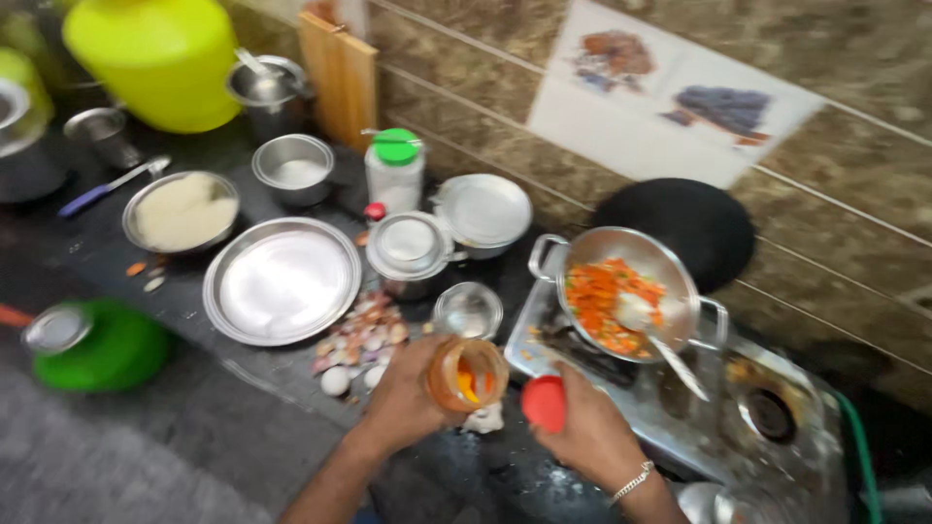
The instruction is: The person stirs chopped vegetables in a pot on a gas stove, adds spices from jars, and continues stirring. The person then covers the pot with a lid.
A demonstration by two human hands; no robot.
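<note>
Two bare hands meet low in the head camera's view, over a dark kitchen counter (146, 446) beside a steel stove (718, 427). The left hand (408, 398) is curled tight around a small open jar (468, 374), its fingers wrapped about the glass and the mouth turned up toward the camera, with orange powder showing inside. The right hand (587, 427) is closed on a red lid (546, 403), which it pinches just beside the jar, close to it but apart from it. A metal bracelet (633, 481) circles the right wrist. Both forearms come up from the bottom edge and angle inward, so that the hands sit near each other in front of the stove.

Just beyond the right hand, a steel pan (621, 291) of chopped orange and green vegetables sits on the stove with a spoon (655, 340) resting in it. Past the jar stand a small glass bowl (467, 311), a lidded steel pot (413, 254) and a wide steel plate (282, 281), with garlic skins (359, 344) scattered between them. A bowl of rice (183, 211) lies farther left, and a green-capped white bottle (395, 170) stands toward the tiled wall (835, 184).
</note>
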